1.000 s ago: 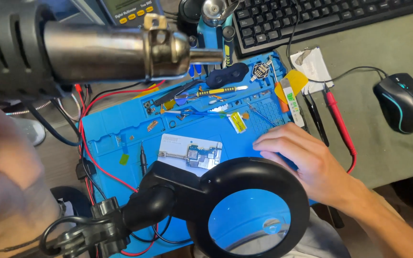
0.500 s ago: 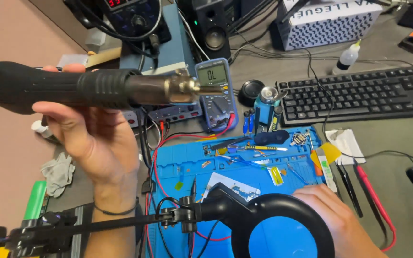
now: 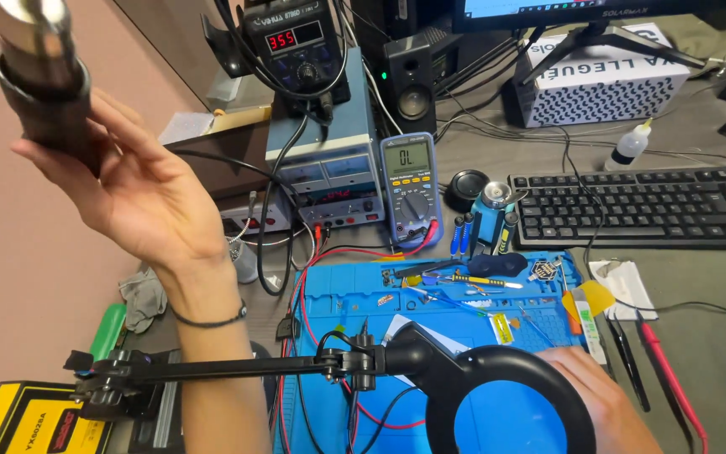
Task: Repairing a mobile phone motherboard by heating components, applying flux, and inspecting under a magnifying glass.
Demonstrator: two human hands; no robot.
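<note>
Head view, the only one. The left hand [image 3: 140, 197] is raised high at the far left, fingers curled round the black handle of a hot-air tool [image 3: 37, 71]; the metal barrel runs off the top-left corner of the frame. Half a second ago the same tool lay level across the view with its nozzle pointing right over the multimeter; now it is swung up and away to the left, well apart from the blue work mat [image 3: 464, 311]. A second ago it was closer still, filling the upper left above the mat. So the tool has been lifted clear of the work area, not brought toward it, and it looks as if heat is off the mat for the moment.

The right hand [image 3: 607, 403] rests on the near right part of the mat, just beside the black ring of the magnifier lamp [image 3: 506, 403], much where it lay in both earlier pictures. It looks flat and loosely open, but the lamp ring covers part of it, so I cannot tell whether anything small is under the fingers.

On the desk behind the mat stand a yellow-edged multimeter [image 3: 411, 189], a bench power supply [image 3: 325, 181] with a soldering station [image 3: 296, 46] on top, and a black keyboard [image 3: 640, 206] to the right. Small tools and tweezers lie along the mat's far edge.
</note>
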